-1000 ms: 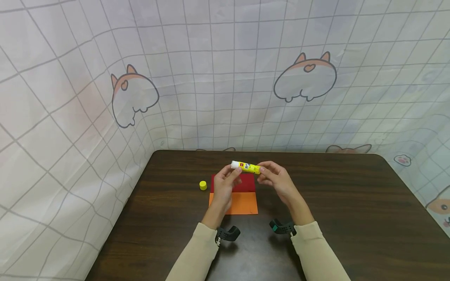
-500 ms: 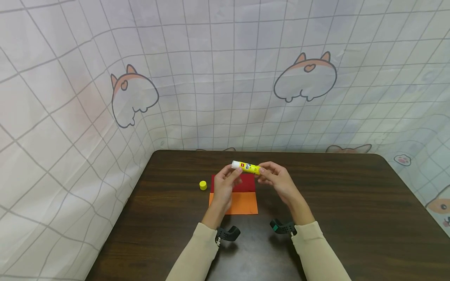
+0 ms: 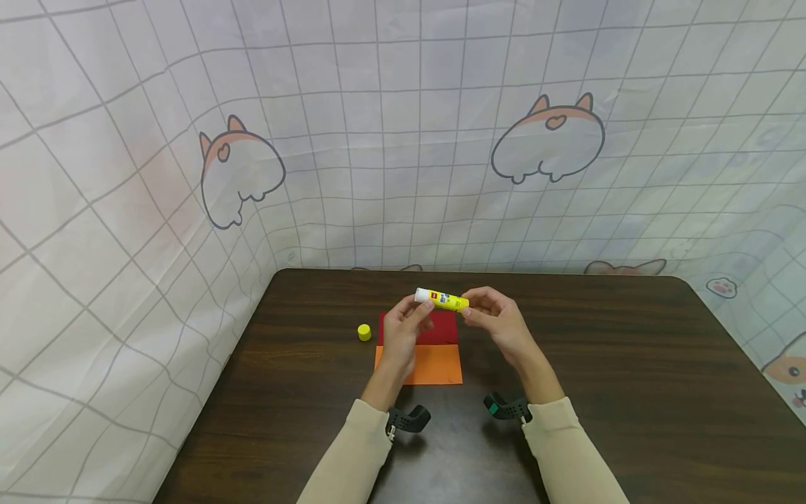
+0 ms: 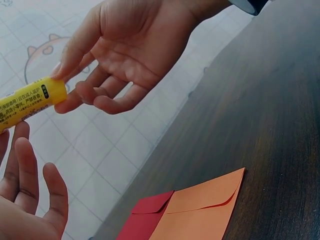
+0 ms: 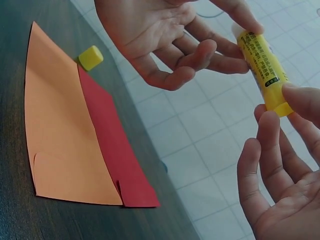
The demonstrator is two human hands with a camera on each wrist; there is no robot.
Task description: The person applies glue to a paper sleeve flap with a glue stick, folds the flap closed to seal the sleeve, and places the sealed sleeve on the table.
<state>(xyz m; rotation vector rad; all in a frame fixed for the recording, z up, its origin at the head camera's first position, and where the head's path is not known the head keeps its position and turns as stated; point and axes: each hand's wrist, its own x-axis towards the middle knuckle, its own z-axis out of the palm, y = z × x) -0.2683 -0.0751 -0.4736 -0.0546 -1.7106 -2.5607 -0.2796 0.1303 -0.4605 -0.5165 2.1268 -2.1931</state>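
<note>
A yellow glue stick [image 3: 447, 301] with a white end is held up slanting above the table. My left hand [image 3: 400, 337] pinches it near the white end between thumb and fingers. At the yellow base my right hand [image 3: 502, 325] pinches with thumb and fingertips, seen closely in the right wrist view, where the base [image 5: 280, 108] sits between them. Its loose yellow cap [image 3: 364, 332] stands on the table to the left. Beneath the hands lie an orange paper envelope [image 3: 436, 365] and, along its far edge, a red one [image 3: 443, 329]; my left hand partly hides both.
The dark wooden table [image 3: 604, 364] extends on both sides of the hands. A white gridded curtain [image 3: 403, 175] with cartoon animals hangs behind it and along the sides. Black straps [image 3: 409, 418] are worn at both wrists.
My right thumb and fingers have shifted slightly at the glue stick's base. The left hand, the cap and the envelopes stay in place.
</note>
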